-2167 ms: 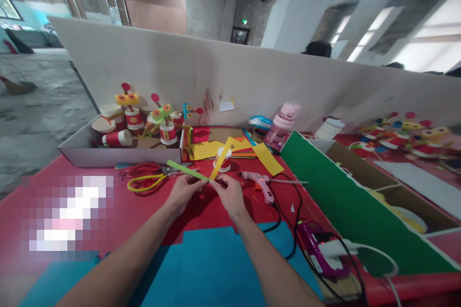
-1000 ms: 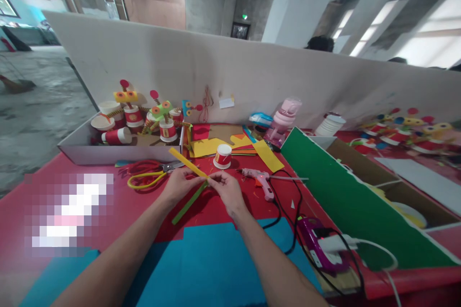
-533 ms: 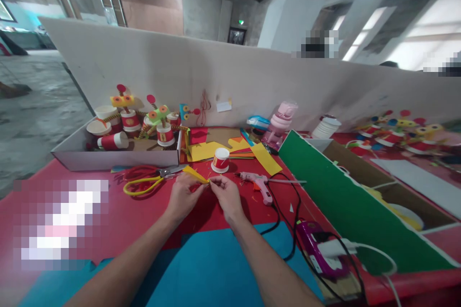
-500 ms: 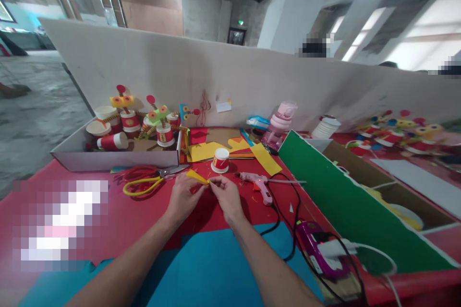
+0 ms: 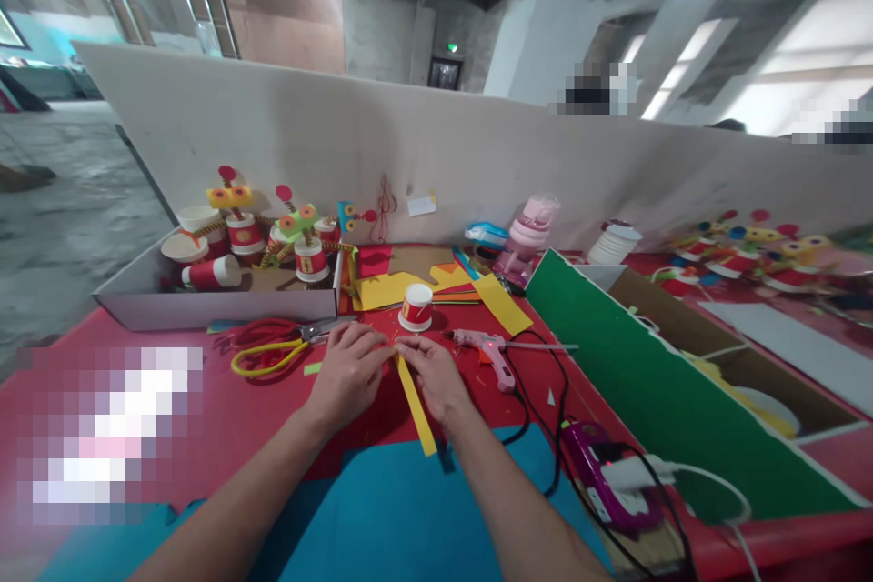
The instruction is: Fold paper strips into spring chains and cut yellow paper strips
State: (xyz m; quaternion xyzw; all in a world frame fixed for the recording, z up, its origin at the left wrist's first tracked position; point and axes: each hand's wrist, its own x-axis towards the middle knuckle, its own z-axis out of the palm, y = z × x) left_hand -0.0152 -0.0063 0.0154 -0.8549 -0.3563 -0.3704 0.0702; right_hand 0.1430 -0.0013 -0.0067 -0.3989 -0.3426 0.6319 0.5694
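A yellow paper strip (image 5: pixel 416 409) hangs from between my hands and slants down toward the blue sheet. Its upper end is pinched in the closed fingertips of my right hand (image 5: pixel 433 377). Beside it, my left hand (image 5: pixel 349 373) has its fingers bent and its tips at the same spot. The short end of a green paper strip (image 5: pixel 313 369) sticks out to the left from under my left hand; the rest is covered by it. Just beyond my fingers stands a small red and white paper cup (image 5: pixel 416 307), upside down.
Yellow-handled scissors (image 5: pixel 269 358) lie left of my hands. A pink glue gun (image 5: pixel 487 355) with its cable rests at the right, near a purple power strip (image 5: pixel 610 473). A white box (image 5: pixel 225 305) holds several cup figures. A green-sided box (image 5: pixel 634 382) stands at the right.
The yellow strip pointed up and left over my left hand; now it points down toward me. A green strip end now shows left of my left hand. Both hands stay close together.
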